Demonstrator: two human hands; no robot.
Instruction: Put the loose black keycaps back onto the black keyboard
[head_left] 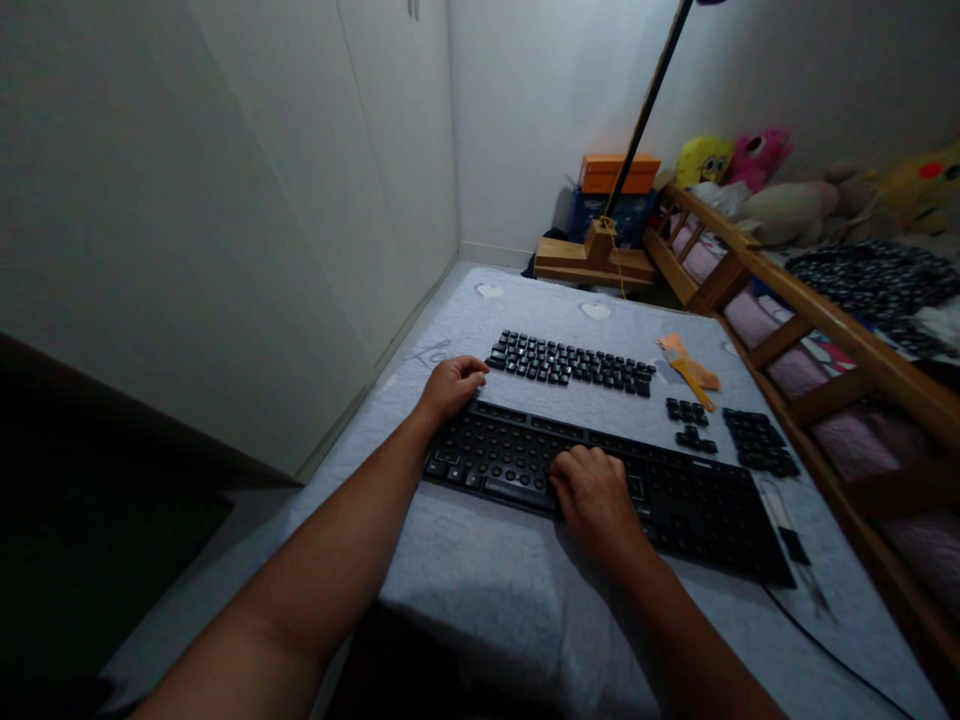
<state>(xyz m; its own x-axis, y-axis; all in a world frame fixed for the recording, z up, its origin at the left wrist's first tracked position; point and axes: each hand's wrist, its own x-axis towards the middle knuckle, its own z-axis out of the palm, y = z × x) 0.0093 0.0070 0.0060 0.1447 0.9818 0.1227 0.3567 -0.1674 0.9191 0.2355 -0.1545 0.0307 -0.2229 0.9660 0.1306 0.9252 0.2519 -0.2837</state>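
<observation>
A black keyboard (697, 505) lies across the cloth, most of its key places bare, with a space bar (517, 493) and a few keycaps (455, 472) fitted along its lower left edge. My right hand (596, 490) rests on it just right of the space bar, fingers bent and pressed together; whatever they grip is hidden. Beyond the keyboard's upper left corner, my left hand (452, 388) has its thumb and fingers pinched beside the left end of several rows of loose black keycaps (574, 362). Anything inside that pinch is too small to make out.
More loose keycaps (757, 440) lie in groups at the right. A yellow-handled brush (694, 382) rests on an orange cloth (675, 346). Slim tools (793, 545) lie past the keyboard's right end, near its cable (832, 655). A wooden rail (832, 310) borders the right side.
</observation>
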